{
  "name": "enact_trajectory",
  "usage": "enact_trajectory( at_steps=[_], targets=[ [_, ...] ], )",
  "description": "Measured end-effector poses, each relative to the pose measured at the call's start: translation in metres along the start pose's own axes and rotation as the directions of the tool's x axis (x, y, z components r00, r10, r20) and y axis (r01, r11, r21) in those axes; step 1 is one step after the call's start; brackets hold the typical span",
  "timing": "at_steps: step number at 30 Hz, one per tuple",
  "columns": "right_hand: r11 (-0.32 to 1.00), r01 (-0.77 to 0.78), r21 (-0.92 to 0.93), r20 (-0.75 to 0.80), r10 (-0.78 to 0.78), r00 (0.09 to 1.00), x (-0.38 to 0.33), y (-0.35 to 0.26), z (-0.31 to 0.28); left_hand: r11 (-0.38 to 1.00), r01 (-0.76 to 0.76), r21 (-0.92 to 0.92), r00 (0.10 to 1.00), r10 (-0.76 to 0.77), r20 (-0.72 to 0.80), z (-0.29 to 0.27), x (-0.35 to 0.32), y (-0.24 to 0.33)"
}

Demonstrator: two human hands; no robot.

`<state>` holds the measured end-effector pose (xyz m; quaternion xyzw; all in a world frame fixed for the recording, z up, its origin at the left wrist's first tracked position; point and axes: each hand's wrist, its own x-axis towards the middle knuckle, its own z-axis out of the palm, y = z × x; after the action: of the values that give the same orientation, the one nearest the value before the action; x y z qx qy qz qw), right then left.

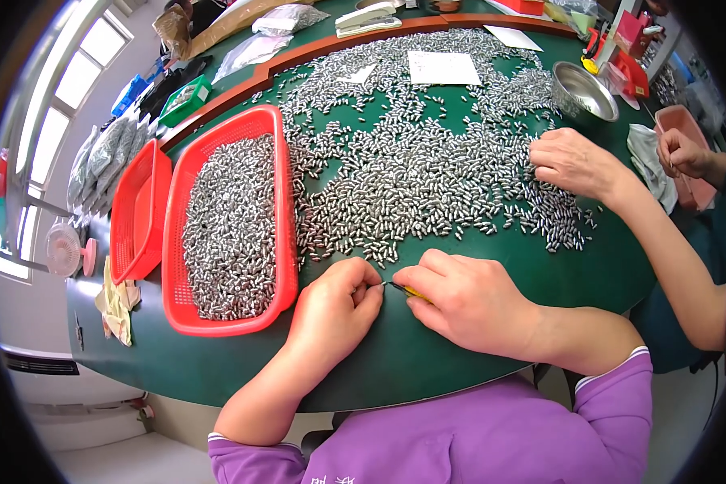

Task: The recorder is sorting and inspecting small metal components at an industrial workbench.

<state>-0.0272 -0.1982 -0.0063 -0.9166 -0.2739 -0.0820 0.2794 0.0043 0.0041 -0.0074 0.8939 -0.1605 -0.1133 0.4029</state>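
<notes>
Purple shirt [452,427] faces the near edge of the green worktop [403,367], with both forearms extended over it. This posture probably steadies the hands for fine work.

Left hand [329,305]: thumb and index finger pinched together, remaining fingers curled. Something tiny appears gripped at the fingertips; the fingers hide most of it, so its kind cannot be told.

Right hand [476,302]: fingers closed around a slim yellow-and-black tool [412,292]. Its narrow end points at the left fingertips, presumably so that both hands meet at one point. Contact between the tool and the gripped item cannot be confirmed.

Metal pieces [415,185] lie spread just beyond both hands, probably to be within short reach. A red basket [285,218], filled with similar pieces, stands just beside the left hand, likely for the same reason. Left of it, a smaller red basket [142,194] leans tilted.

Beyond the right hand, a co-worker's hand [577,164] has its fingers bent downward at the edge of the spread.
</notes>
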Motion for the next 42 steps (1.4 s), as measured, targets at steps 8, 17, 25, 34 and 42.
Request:
enact_trajectory(
  at_steps=[8,17,25,34,42],
  targets=[
    [1.0,0.016,-0.019,-0.014,-0.016,1.0,0.001,0.0015,0.0035,1.0,-0.006,0.007,1.0,0.006,-0.012,0.0022,-0.0003,-0.0005],
    [0.999,0.015,-0.04,0.007,-0.015,1.0,0.0016,-0.0017,0.0014,1.0,-0.004,-0.001,1.0,0.004,-0.023,0.004,-0.0002,0.0],
    [0.998,0.033,-0.053,0.033,-0.032,0.999,0.0013,-0.001,-0.0001,1.0,-0.002,0.014,0.999,0.003,-0.035,0.0047,-0.0013,0.0028],
    [0.999,0.035,-0.033,-0.004,-0.035,0.999,0.003,-0.0003,-0.0001,1.0,0.017,0.024,0.999,-0.016,-0.034,0.0049,-0.0011,0.0021],
    [0.998,0.04,-0.05,0.024,-0.038,0.999,0.002,-0.0001,0.0031,0.999,0.036,0.03,0.999,-0.035,-0.032,0.0052,-0.0011,0.0041]
  ],
)
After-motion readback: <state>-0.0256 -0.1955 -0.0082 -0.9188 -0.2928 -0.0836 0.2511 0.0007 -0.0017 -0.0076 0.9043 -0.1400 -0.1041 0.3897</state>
